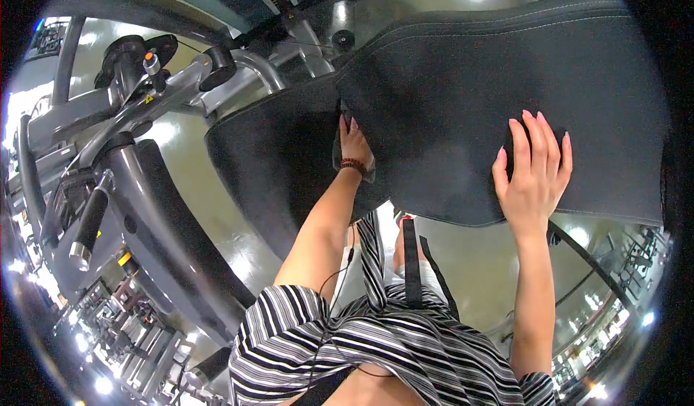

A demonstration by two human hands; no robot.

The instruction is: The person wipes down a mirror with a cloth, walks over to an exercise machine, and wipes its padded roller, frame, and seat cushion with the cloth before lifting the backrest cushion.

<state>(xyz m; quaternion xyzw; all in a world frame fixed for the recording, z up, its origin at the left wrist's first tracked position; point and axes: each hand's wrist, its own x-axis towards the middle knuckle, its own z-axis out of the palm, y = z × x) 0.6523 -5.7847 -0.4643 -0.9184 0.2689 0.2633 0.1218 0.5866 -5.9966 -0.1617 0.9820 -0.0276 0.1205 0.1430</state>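
A large black padded backrest [441, 109] with pale stitching spans the middle and right of the head view, and a black seat pad [267, 153] joins it on the left. At the crease between the two pads, my left hand [355, 148] reaches in with its fingers together. Around it show the edges of what looks like a thin dark grey cloth [370, 174], partly hidden under the palm. A beaded bracelet [353, 164] circles that wrist. My right hand [533, 167] lies flat near the backrest's lower edge, fingers spread, holding nothing.
Left of the pads stands the machine's grey metal frame [166, 88], with an orange-tipped knob [151, 63] and a black-gripped handle [90, 221]. A weight stack housing [210, 1] rises at the top. More gym equipment [144, 348] fills the lower left.
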